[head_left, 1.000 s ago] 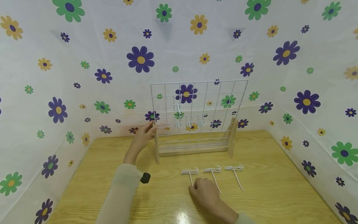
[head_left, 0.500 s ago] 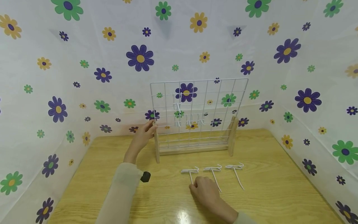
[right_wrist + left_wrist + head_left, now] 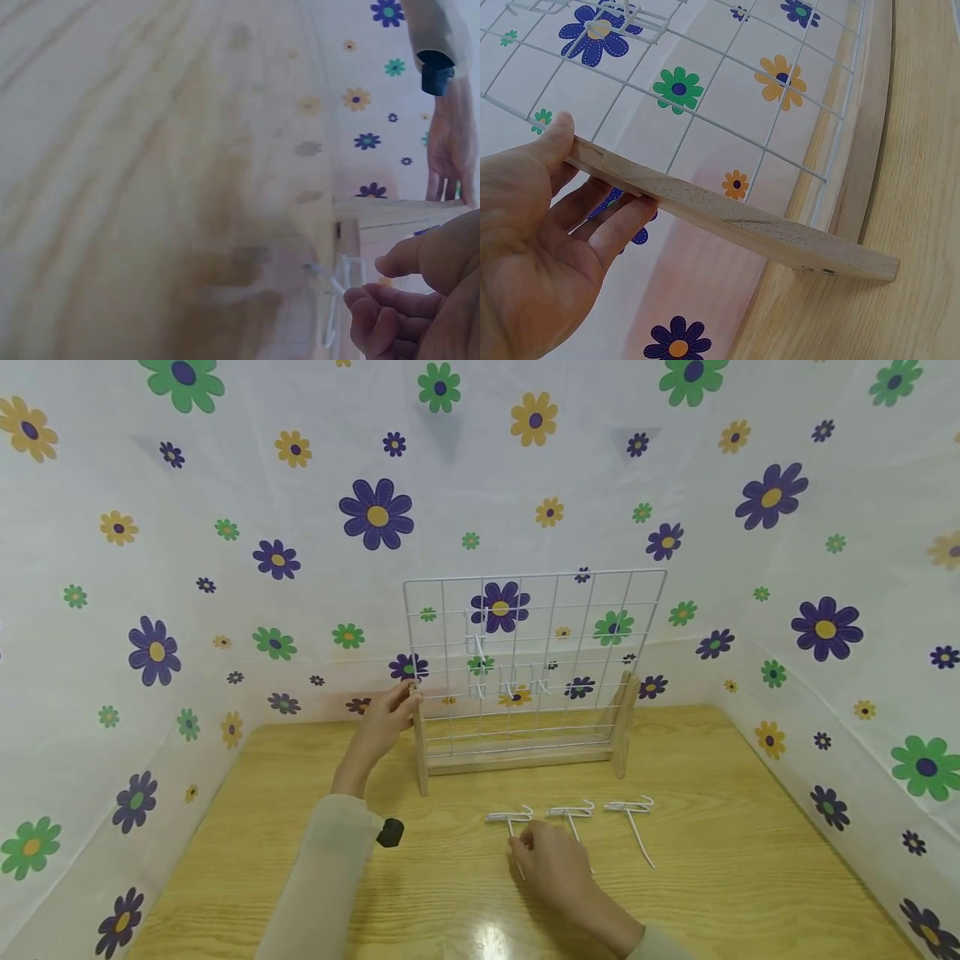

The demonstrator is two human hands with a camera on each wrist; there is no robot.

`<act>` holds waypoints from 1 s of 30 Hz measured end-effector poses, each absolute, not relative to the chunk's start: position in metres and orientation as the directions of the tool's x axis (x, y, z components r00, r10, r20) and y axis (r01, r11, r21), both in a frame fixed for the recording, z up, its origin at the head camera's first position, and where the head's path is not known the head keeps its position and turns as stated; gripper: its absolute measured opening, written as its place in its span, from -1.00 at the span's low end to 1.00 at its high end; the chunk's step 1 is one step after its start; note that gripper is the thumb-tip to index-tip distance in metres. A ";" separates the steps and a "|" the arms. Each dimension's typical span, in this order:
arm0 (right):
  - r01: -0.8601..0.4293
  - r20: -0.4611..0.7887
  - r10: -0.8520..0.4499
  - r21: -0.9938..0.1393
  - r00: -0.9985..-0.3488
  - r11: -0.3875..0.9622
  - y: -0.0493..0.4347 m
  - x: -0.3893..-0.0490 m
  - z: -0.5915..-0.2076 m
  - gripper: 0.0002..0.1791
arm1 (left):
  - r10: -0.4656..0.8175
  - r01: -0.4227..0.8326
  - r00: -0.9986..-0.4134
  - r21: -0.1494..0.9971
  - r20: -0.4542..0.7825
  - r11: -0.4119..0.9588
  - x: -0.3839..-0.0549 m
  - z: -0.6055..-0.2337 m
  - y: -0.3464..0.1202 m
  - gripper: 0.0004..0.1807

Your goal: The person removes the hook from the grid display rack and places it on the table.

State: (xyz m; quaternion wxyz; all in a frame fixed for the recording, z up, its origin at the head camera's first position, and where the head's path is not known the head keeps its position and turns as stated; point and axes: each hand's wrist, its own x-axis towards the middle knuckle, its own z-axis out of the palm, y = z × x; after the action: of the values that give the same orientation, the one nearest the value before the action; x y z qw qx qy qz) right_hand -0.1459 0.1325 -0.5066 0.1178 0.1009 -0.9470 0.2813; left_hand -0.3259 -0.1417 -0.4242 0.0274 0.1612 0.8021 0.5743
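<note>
My left hand (image 3: pixel 382 727) grips the left wooden post (image 3: pixel 742 217) of a stand that holds up a white wire grid panel (image 3: pixel 536 577). In the left wrist view the thumb lies on one side of the post and the fingers on the other. Three white wire display hooks lie in a row on the table: left hook (image 3: pixel 510 817), middle hook (image 3: pixel 573 812) and right hook (image 3: pixel 632 808). My right hand (image 3: pixel 555 864) is at the left hook's stem, partly covering the middle one. In the right wrist view its fingers are loosely bent, the thumb apart from them.
Several similar hooks hang on the grid, one higher hook (image 3: pixel 477 646) above a lower row. The wooden table (image 3: pixel 300 860) meets a flower-printed sheet (image 3: pixel 315 510) behind and at both sides. A black device (image 3: pixel 390 833) sits at the left wrist.
My right hand has shifted slightly, its fingers loosening, and the lower end of the left hook's stem now shows below them. The left hand has stayed on the post.
</note>
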 end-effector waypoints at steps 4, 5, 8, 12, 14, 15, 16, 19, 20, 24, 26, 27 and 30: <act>-0.262 0.308 -0.101 -0.544 -0.946 0.797 0.132 -0.151 -0.493 -0.83 | 0.293 0.233 -0.945 0.931 0.147 0.283 -0.325 -0.423 -0.141 -0.29; -0.260 0.313 -0.090 -0.557 -0.945 0.789 0.132 -0.152 -0.490 -0.84 | 0.293 0.233 -0.944 0.931 0.149 0.280 -0.325 -0.423 -0.141 -0.30; -0.260 0.337 -0.055 -0.604 -0.940 0.754 0.131 -0.157 -0.478 -0.85 | 0.295 0.233 -0.944 0.932 0.148 0.277 -0.325 -0.424 -0.140 -0.30; -0.287 0.398 -0.002 -0.659 -0.918 0.695 0.129 -0.167 -0.460 -0.86 | 0.295 0.237 -0.943 0.930 0.151 0.281 -0.325 -0.424 -0.140 -0.29; -0.299 0.423 0.025 -0.680 -0.906 0.670 0.127 -0.172 -0.451 -0.87 | 0.294 0.239 -0.943 0.929 0.153 0.283 -0.325 -0.424 -0.140 -0.29; -0.312 0.444 0.035 -0.683 -0.895 0.661 0.126 -0.175 -0.446 -0.87 | 0.292 0.239 -0.944 0.929 0.153 0.284 -0.325 -0.424 -0.140 -0.29; -0.327 0.463 0.044 -0.686 -0.885 0.650 0.125 -0.178 -0.440 -0.88 | 0.291 0.238 -0.944 0.929 0.153 0.283 -0.325 -0.424 -0.140 -0.29; -0.385 0.533 0.055 -0.675 -0.844 0.629 0.122 -0.186 -0.425 -0.87 | 0.292 0.242 -0.943 0.928 0.157 0.284 -0.324 -0.424 -0.141 -0.30; -0.409 0.556 0.058 -0.674 -0.829 0.616 0.121 -0.188 -0.419 -0.86 | 0.294 0.243 -0.943 0.928 0.158 0.283 -0.324 -0.424 -0.141 -0.31; -0.509 0.655 0.051 -0.631 -0.754 0.585 0.117 -0.200 -0.399 -0.82 | 0.292 0.246 -0.943 0.927 0.160 0.284 -0.322 -0.423 -0.142 -0.32; -0.549 0.698 0.050 -0.603 -0.714 0.578 0.116 -0.206 -0.389 -0.81 | 0.294 0.247 -0.942 0.927 0.161 0.282 -0.322 -0.423 -0.142 -0.32; -0.567 0.718 0.046 -0.586 -0.694 0.579 0.115 -0.210 -0.384 -0.80 | 0.293 0.246 -0.943 0.928 0.161 0.280 -0.322 -0.423 -0.141 -0.31; -0.608 0.766 0.042 -0.542 -0.642 0.579 0.112 -0.219 -0.372 -0.76 | 0.292 0.240 -0.943 0.930 0.156 0.279 -0.324 -0.424 -0.142 -0.30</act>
State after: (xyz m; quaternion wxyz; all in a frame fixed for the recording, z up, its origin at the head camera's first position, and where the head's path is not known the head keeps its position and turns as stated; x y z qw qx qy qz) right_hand -0.2186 0.1116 -0.3716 0.3845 0.1766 -0.8011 0.4233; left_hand -0.3236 -0.1416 -0.4243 0.0225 0.1666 0.7992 0.5770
